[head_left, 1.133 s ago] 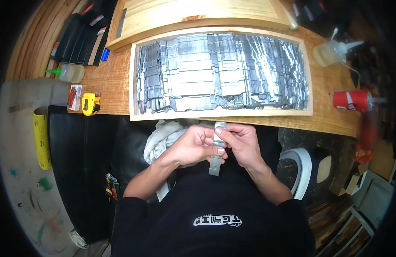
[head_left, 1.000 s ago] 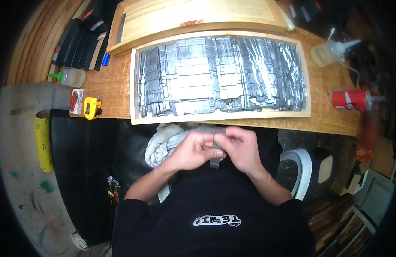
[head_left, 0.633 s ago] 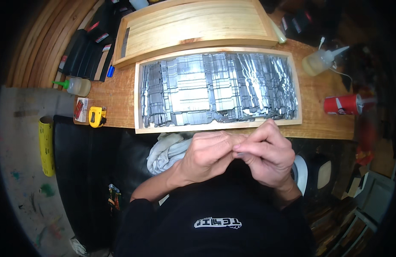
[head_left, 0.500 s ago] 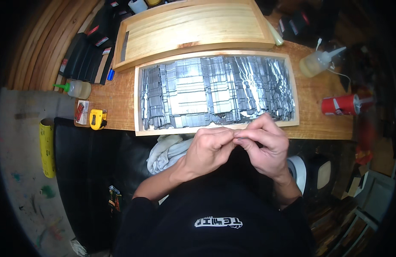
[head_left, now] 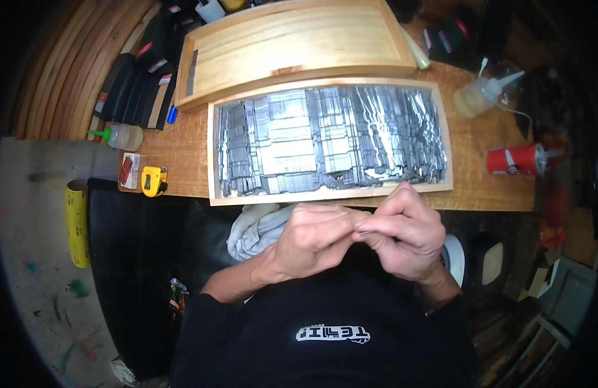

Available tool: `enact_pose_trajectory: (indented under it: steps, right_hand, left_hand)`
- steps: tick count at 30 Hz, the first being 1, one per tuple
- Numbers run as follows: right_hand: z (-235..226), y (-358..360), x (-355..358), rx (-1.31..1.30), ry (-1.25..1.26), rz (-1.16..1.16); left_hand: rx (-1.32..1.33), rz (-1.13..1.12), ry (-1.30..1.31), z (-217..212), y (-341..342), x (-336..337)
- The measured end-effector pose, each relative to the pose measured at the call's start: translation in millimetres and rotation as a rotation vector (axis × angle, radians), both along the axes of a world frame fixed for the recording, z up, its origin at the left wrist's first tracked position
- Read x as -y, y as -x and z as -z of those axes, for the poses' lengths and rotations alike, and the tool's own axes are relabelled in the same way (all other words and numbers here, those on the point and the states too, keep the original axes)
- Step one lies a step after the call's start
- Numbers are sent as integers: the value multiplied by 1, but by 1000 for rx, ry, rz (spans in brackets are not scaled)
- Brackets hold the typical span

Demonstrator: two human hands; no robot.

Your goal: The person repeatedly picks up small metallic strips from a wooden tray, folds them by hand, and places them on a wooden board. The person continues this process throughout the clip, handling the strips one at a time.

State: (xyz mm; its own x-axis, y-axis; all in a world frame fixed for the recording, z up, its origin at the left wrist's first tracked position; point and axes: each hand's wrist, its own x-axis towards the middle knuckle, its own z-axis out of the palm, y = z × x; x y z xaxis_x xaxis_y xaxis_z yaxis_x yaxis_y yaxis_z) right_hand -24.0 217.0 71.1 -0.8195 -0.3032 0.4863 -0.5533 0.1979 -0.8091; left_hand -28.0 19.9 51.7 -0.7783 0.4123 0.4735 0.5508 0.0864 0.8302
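At the far left a yellow roll (head_left: 78,223) stands beside the black seat (head_left: 137,258), and a yellow tape measure (head_left: 155,181) sits near the table's front edge. Next comes a crumpled pale cloth (head_left: 254,233), just beyond the left wrist. The left hand (head_left: 315,236) has its fingers bent and drawn together, their tips meeting the right hand's; its thumb is hidden, so whether it grips anything I cannot tell. Beyond both hands lies a wooden tray (head_left: 214,155) filled with grey strips (head_left: 289,139). A thin grey piece (head_left: 364,233), mostly hidden, shows right where the fingertips meet, pinched between thumb and forefinger of the right hand (head_left: 409,236). Farther right, a red can (head_left: 516,160) lies on the table.
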Motion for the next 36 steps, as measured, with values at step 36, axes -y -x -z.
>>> enact_pose_trajectory:
  steps: [36]
  right_hand:
    - [71, -26, 48, 453, 107, -169]
  left_hand:
    - [362, -233, 101, 68, -71, 49]
